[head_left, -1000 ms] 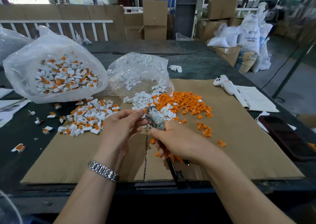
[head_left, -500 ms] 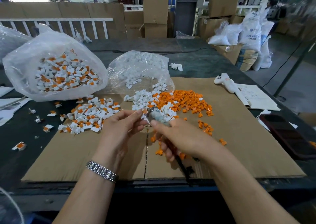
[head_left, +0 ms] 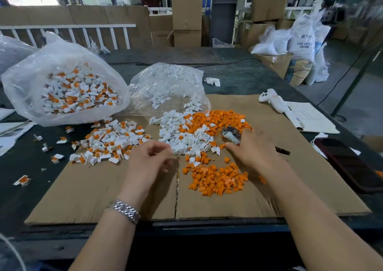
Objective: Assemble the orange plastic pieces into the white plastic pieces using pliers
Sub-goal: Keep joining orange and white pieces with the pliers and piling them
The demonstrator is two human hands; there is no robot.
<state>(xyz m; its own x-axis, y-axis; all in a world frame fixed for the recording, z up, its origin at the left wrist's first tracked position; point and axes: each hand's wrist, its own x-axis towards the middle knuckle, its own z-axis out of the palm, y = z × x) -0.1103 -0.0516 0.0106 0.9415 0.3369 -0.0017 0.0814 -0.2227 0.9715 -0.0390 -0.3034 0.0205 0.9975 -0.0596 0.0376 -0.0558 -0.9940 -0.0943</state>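
My right hand (head_left: 253, 149) grips the pliers (head_left: 230, 136) over the right side of the cardboard sheet (head_left: 99, 198); their taped head pokes out past my thumb and a handle tip shows behind my hand. Loose orange pieces (head_left: 217, 180) lie in front of that hand, and more orange pieces (head_left: 221, 119) lie beyond it. A pile of white pieces (head_left: 176, 134) lies between my hands. My left hand (head_left: 149, 161) hovers just left of that pile, fingers loosely curled, with nothing visible in them. Assembled white-and-orange pieces (head_left: 112, 142) are heaped to the left.
A plastic bag of assembled pieces (head_left: 68, 92) sits at the back left, and a clear bag of white pieces (head_left: 165, 84) behind the piles. A white controller (head_left: 273, 101), a notebook (head_left: 310, 118) and a dark phone (head_left: 350, 164) lie at the right. Stray pieces dot the dark table on the left.
My hands have parted. The right hand has swung the pliers to the right, uncovering the near orange heap. The left hand has drawn back from the pliers' jaws.
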